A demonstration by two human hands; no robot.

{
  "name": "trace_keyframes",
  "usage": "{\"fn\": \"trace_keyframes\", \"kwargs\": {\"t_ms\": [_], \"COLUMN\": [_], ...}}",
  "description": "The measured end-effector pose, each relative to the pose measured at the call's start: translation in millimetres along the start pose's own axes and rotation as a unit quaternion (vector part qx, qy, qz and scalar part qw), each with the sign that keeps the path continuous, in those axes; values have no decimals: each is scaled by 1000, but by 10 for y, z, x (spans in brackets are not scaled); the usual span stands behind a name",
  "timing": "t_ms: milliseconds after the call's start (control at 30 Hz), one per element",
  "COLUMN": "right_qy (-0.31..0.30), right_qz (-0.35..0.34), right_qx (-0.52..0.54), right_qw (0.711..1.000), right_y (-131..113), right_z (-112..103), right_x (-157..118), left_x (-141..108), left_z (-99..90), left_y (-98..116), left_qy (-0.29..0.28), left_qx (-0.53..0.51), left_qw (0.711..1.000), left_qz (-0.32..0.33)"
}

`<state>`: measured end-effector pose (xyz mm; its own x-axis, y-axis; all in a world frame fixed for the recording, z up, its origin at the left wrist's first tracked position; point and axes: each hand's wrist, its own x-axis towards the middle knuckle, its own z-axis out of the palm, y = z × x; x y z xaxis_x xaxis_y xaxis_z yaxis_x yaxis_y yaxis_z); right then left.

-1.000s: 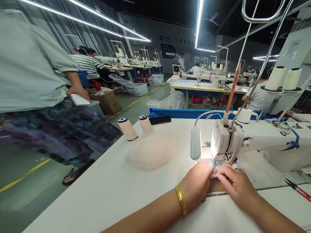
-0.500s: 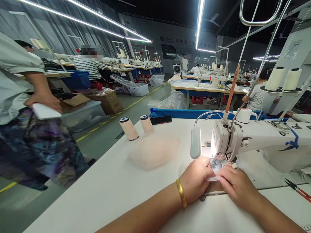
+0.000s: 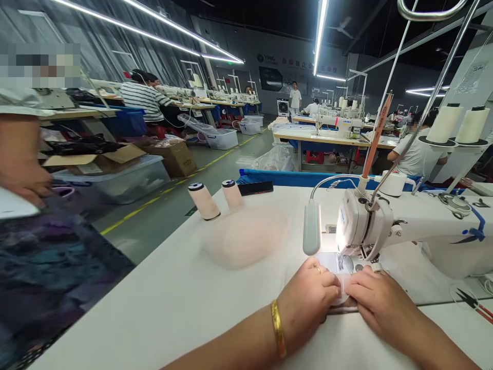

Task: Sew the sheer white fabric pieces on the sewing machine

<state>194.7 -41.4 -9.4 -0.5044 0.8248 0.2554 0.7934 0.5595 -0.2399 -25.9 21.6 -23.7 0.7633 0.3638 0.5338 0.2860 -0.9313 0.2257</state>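
Observation:
Between my hands is a small piece of sheer white fabric (image 3: 342, 292), just in front of the presser foot of a white sewing machine (image 3: 352, 218). My left hand (image 3: 308, 300), wearing a gold bangle and a ring, pinches the fabric's left side. Pressed close from the right, my right hand (image 3: 385, 303) grips the other side with bent fingers. The machine's lamp lights the needle area, and the fabric lies partly hidden under my fingertips. A pale, sheer heap of material (image 3: 246, 239) rests on the white table (image 3: 185, 308) to the left.
Two thread cones (image 3: 204, 200) and a black box (image 3: 256, 188) stand at the table's far left edge. Red-handled snips (image 3: 477, 304) lie at right. A person (image 3: 23, 195) holding something white is close on the left. Plastic bins (image 3: 127, 177) line the aisle.
Both hands have come slightly towards me with the fabric, away from the needle. The person on the left is now nearer and farther left in view.

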Motion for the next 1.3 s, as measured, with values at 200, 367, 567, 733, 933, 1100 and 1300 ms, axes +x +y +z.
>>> {"fn": "trace_keyframes", "kwargs": {"t_ms": [200, 367, 567, 733, 933, 1100, 1300], "right_qy": [7, 20, 36, 47, 63, 71, 81], "right_qz": [11, 5, -1, 15, 21, 24, 26], "right_qx": [-20, -17, -13, -13, -30, -29, -41], "right_qw": [1000, 1000, 999, 999, 997, 997, 996], "right_y": [53, 67, 76, 78, 98, 124, 129], "right_z": [72, 97, 115, 128, 141, 148, 156], "right_x": [25, 27, 21, 41, 69, 86, 88], "left_x": [35, 34, 22, 50, 88, 123, 142], "left_z": [24, 15, 8, 14, 10, -2, 16], "left_y": [-105, -122, -139, -175, -215, -254, -281], "left_qy": [7, 7, 1, 22, 12, 1, 1], "left_qx": [14, 10, 17, 28, 64, 66, 70], "left_qw": [1000, 999, 999, 999, 997, 997, 997], "left_qz": [3, 36, 44, 40, 32, 26, 13]}}
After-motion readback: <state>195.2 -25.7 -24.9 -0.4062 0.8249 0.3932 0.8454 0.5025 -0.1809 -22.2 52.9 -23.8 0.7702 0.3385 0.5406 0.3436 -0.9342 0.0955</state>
